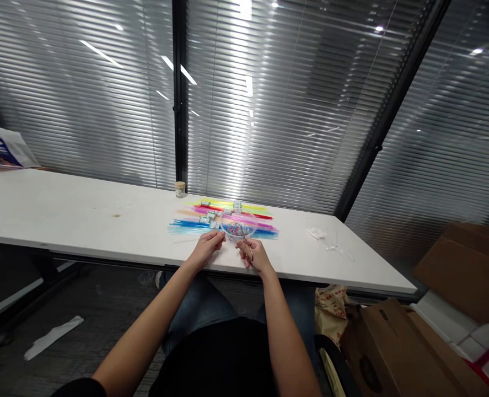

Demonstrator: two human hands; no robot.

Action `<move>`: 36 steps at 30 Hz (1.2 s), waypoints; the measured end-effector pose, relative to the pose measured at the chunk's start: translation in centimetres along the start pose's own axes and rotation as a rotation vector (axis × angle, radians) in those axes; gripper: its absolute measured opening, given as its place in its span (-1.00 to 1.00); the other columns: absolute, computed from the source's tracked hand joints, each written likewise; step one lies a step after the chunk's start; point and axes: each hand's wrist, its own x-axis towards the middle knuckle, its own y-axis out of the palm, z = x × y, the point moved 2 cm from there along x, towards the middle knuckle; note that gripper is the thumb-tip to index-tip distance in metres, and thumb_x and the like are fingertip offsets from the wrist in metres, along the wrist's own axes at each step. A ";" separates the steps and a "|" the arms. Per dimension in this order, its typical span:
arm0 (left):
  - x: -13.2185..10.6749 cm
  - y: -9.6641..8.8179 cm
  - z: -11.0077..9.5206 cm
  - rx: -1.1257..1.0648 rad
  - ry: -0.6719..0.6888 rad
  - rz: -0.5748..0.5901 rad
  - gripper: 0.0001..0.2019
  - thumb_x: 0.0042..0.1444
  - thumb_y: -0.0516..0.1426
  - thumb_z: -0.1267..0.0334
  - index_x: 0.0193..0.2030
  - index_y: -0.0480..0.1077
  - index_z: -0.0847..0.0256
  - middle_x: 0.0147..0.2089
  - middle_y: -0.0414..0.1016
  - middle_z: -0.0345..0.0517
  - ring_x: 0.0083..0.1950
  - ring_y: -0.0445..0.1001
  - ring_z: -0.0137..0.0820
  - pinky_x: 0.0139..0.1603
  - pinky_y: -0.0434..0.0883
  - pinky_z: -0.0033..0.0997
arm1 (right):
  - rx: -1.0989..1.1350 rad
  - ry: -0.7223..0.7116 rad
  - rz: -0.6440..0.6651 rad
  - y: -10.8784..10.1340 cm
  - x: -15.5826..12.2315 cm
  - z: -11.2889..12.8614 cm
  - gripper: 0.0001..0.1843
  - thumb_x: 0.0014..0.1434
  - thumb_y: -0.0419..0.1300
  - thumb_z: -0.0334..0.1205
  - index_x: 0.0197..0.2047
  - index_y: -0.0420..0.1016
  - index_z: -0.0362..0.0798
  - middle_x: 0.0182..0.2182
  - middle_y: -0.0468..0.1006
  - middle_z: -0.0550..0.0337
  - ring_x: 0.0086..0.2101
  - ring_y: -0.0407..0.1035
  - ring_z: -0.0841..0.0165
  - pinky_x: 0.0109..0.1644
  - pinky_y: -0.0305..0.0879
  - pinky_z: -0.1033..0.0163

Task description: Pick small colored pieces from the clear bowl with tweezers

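Observation:
My right hand [252, 255] is closed on a pair of scissors [244, 234], its blades pointing away over the near rim of a clear round bowl [254, 225]. Many small coloured bits [235, 229] lie in the bowl. At the bowl's near left side, my left hand [208, 246] has its fingers pinched together; what they hold is too small to make out. A thin clear strand [184, 241] shows left of this hand, and whether it is held I cannot tell. Behind and beside the bowl lie bundles of thin straw-like sticks, blue [186, 224], pink [264, 225], red [264, 216] and yellow [252, 206], several with paper labels.
A small jar with a tan lid [180, 189] stands at the back of the white table [82, 207]. Crumpled white tissue [316, 234] and clear plastic scrap [339, 250] lie at right. Cardboard boxes [397, 347] and a paper bag [330, 309] crowd the floor at right.

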 end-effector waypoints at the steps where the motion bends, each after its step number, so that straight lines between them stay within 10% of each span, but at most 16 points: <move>1: 0.0 0.0 0.0 0.002 0.001 -0.002 -0.62 0.00 0.22 -0.08 -0.51 0.38 0.24 -0.60 0.23 -0.25 -0.56 0.17 -0.50 -0.53 0.09 -0.51 | -0.001 0.001 -0.001 0.0 0.0 -0.1 -0.56 0.00 0.25 0.17 -0.41 0.40 -0.09 -0.68 0.30 0.37 -0.79 0.10 0.54 -0.75 -0.11 0.38; 36: -0.1 0.1 -0.2 0.061 0.010 0.000 -0.67 -0.01 0.22 -0.03 -0.48 0.40 0.23 -0.59 0.23 -0.26 -0.55 0.17 -0.49 -0.53 0.07 -0.50 | 0.000 0.033 0.050 0.0 -0.2 0.0 -0.54 0.03 0.24 0.18 -0.48 0.41 -0.11 -0.74 0.26 0.39 -0.81 0.09 0.53 -0.75 -0.11 0.40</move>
